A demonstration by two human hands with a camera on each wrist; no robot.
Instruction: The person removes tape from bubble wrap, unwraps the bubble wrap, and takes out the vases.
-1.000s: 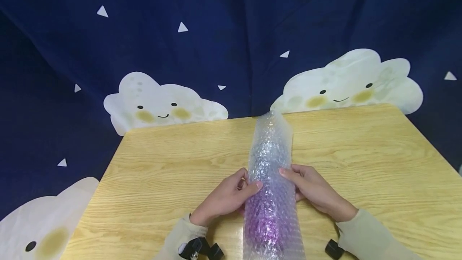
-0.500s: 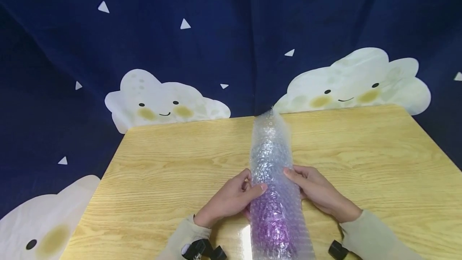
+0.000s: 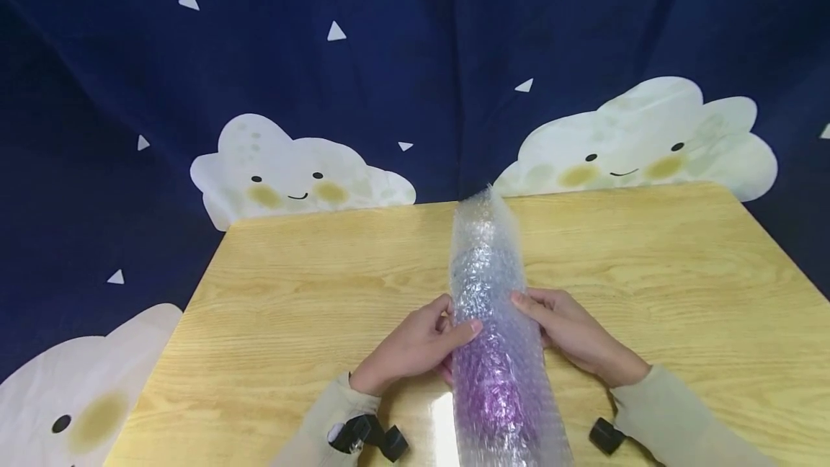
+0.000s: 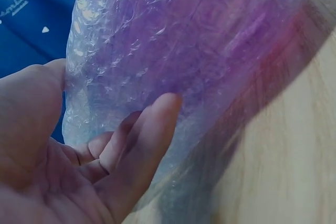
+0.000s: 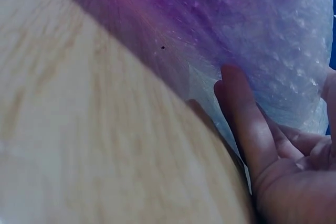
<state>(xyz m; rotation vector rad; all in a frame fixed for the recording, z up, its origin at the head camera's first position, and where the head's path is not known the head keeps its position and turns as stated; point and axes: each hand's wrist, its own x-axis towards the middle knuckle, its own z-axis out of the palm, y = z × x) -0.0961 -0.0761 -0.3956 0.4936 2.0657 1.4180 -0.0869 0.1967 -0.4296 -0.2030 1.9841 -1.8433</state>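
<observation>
A long bundle in bubble wrap (image 3: 499, 380), purple in its near part and pale blue-grey farther up, runs from the front of the view toward the table's back edge. My left hand (image 3: 418, 348) grips its left side, thumb on top and fingers curled at the edge. On the right side my right hand (image 3: 577, 334) holds it, thumb on top and fingers beneath. The left wrist view shows the left hand (image 4: 79, 166) against the wrap (image 4: 157, 51). In the right wrist view the right hand's fingers (image 5: 244, 114) touch the underside of the wrap (image 5: 273, 40).
The wooden table (image 3: 311, 279) has its back edge against a dark blue curtain (image 3: 389, 56) printed with smiling clouds and white triangles. Black devices (image 3: 366, 434) sit at both sleeve cuffs.
In the head view the hands and the wrapped bundle have shifted slightly right since the first frame, and the background has shifted too. Both hands keep their hold on the wrap.
</observation>
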